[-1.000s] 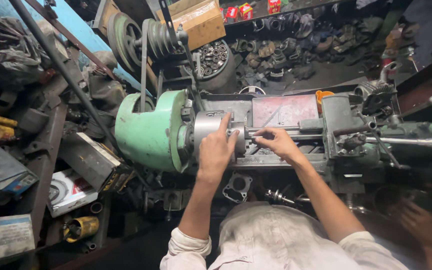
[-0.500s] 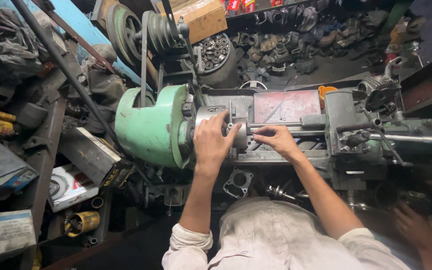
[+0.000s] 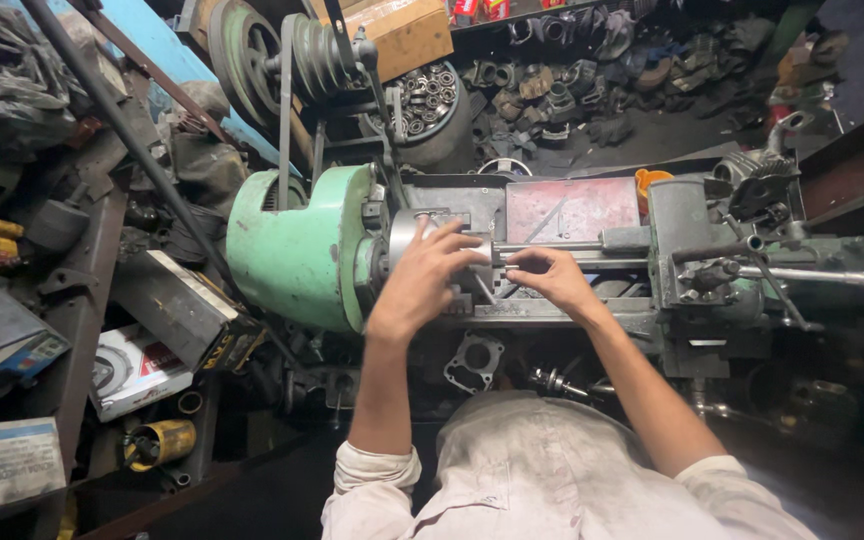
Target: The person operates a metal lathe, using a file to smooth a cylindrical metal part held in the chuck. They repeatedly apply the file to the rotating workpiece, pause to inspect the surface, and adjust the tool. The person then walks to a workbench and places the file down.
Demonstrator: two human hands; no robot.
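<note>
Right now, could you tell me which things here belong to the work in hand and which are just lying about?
In hand:
- left hand on the lathe chuck
- right hand at the metal bar by the chuck
- green headstock

Lying about:
- flat gasket-shaped plate
- yellow cylinder
- cardboard box
- bin of metal rings

Single view, from a camera on the person's head, looking steeply down and forward over their own shirt front. Close range: the green lathe crosses mid-frame, both forearms reach up into it from the bottom edge. Cluttered shelves left, parts pile at top.
</note>
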